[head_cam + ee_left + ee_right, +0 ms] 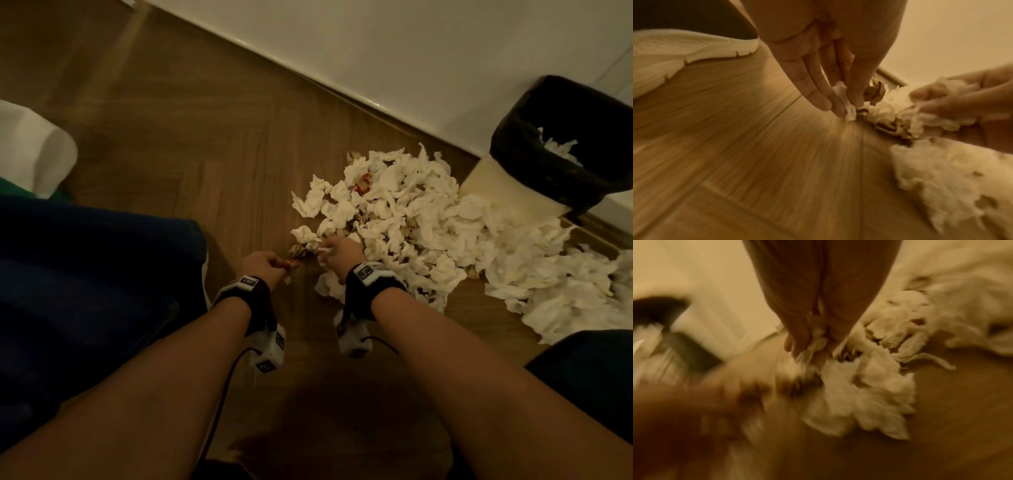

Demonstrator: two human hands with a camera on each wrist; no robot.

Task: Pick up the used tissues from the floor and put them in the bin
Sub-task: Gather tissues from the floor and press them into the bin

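Nearest, the left hand works just at the near edge of the pile of tissues. The left wrist view shows its grip nearly closed: thumb and fingertips pinch one small scrap of tissue low over the floor. Just beside it, on the pile's near edge, the right hand curls round a bunch of tissue; the right wrist view is blurred, but white paper shows squeezed between its fingers.

To do this step well, I judge it best to gather more before lifting. A single scrap per trip is slow with so much left. Each hand could rake loose pieces inward and press them into a wad. Crumpled paper is light and springy, so a firm squeeze keeps bits from dropping.

Brown and red scraps lie mixed into the pile; what they are I cannot tell.

Beyond the pile, by the wall, stands the bin with its black liner, open at the top and holding a few tissues. Most of the pile lies between the hands and the bin, so the carry is short.
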